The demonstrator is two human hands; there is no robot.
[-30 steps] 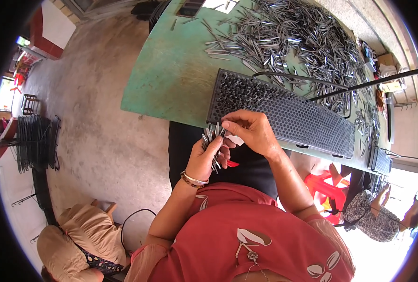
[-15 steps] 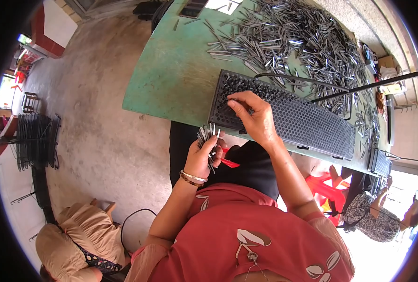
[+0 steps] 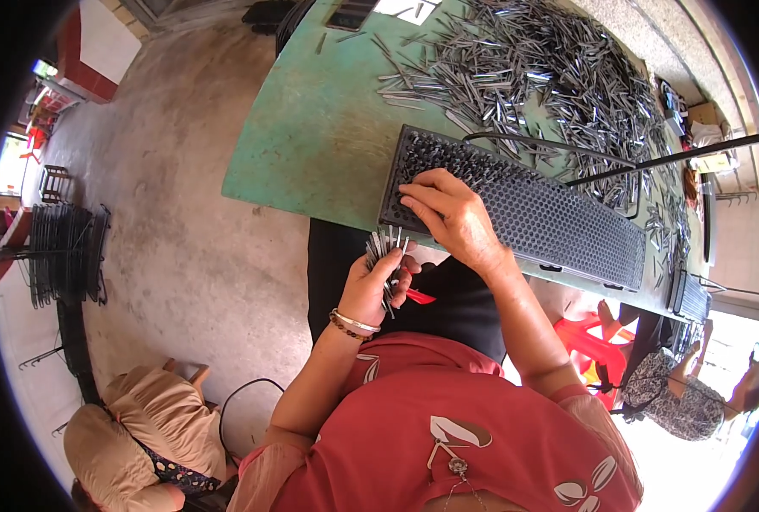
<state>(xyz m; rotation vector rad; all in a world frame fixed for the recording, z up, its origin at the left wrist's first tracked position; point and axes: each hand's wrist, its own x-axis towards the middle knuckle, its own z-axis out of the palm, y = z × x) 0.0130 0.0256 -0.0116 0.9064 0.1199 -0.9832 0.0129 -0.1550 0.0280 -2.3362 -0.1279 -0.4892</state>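
Observation:
A bundle of thin grey metal strips stands up out of my left hand, whose fingers are wrapped round it just off the table's near edge. My right hand is over the left part of a long black tray full of round holes. Its thumb and fingertips are pinched together low over the holes; whatever they grip is too small or hidden to make out. Dark strip ends stick up from the holes along the tray's far left part, while the holes further right show bare.
A large heap of loose strips covers the far part of the green table. A black metal bar frame reaches over the tray from the right. One person in tan is at lower left; another person's patterned clothing shows at right.
My right hand has moved slightly left and lower over the tray, its fingers bunched closer. My left hand, with the strips, has shifted a little to the right.

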